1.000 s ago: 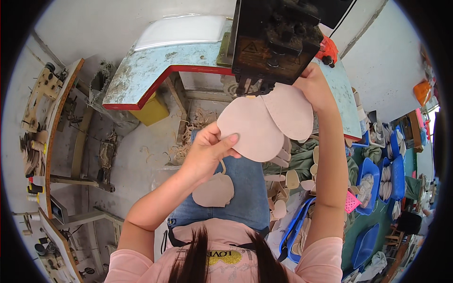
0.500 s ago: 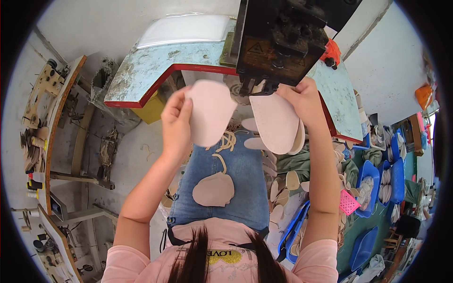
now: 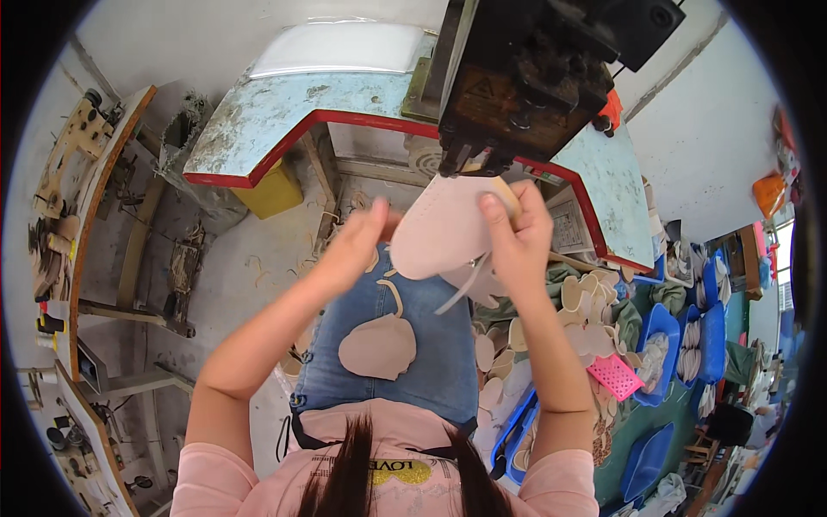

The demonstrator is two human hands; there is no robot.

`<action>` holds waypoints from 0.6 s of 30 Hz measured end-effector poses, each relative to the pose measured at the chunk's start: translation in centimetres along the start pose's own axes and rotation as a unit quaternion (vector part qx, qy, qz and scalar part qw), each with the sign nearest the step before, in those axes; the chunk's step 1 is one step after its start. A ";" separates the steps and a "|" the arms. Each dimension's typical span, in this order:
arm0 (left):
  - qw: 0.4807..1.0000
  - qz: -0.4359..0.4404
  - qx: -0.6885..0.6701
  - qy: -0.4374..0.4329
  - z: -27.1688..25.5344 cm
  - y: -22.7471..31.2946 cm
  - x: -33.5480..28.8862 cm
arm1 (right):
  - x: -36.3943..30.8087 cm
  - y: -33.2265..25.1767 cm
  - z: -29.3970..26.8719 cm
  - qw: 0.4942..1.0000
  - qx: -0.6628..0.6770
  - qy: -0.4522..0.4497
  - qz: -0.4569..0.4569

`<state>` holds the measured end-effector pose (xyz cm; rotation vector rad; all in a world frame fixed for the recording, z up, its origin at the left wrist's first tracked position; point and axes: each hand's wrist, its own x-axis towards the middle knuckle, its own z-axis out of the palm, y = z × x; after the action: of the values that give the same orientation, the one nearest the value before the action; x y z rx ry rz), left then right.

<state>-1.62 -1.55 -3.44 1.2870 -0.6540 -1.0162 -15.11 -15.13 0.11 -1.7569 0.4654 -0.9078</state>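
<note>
A pale pink insole-shaped piece (image 3: 441,226) sits tilted under the black machine head (image 3: 525,86), its upper end at the machine's lower parts. My right hand (image 3: 519,246) grips its right side, thumb on top, with a tan layer showing at the edge. Below that hand hangs a thin pale strip (image 3: 465,283). My left hand (image 3: 355,247) is at the piece's left edge, fingers stretched out; some fingertips are hidden behind the edge. Across my lap lie another rounded pinkish piece (image 3: 377,346) and a curled trimming (image 3: 394,297).
The worn blue worktable (image 3: 258,116) with its red edge curves around the machine. A yellow bin (image 3: 269,191) is beneath its left side. Many cut pieces (image 3: 590,310) are heaped at my right, near a pink basket (image 3: 615,376) and blue trays (image 3: 659,345). Wooden machine stands (image 3: 112,181) line the left.
The piece that was raised in my left hand is no longer seen there. My left hand has moved lower and right. The piece in my right hand has turned and swung left.
</note>
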 end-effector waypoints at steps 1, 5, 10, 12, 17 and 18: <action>1.000 0.003 -0.004 -0.001 0.7 2.2 0.4 | -0.2 0.8 0.3 1.000 -0.013 0.008 -0.011; 0.987 0.033 0.135 -0.079 1.3 5.9 1.2 | -0.7 1.0 1.1 0.999 -0.033 -0.033 0.024; 0.994 -0.008 0.053 -0.091 0.3 7.4 0.8 | -1.5 1.8 -0.1 0.941 0.121 -0.276 0.156; 0.996 -0.011 0.040 -0.082 0.2 7.0 0.5 | -1.5 2.7 -2.6 0.925 -0.013 -0.373 0.071; 0.998 -0.021 -0.022 -0.052 1.6 5.3 -0.3 | -1.1 3.7 -7.9 0.947 0.085 -0.225 0.213; 0.997 -0.006 -0.051 -0.051 2.1 4.9 -0.5 | -0.5 3.0 -8.6 0.958 0.082 -0.186 0.200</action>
<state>-2.43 -2.22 1.79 1.1570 -0.6633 -1.1165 -21.67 -21.24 -1.47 -1.5568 0.4605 -0.3099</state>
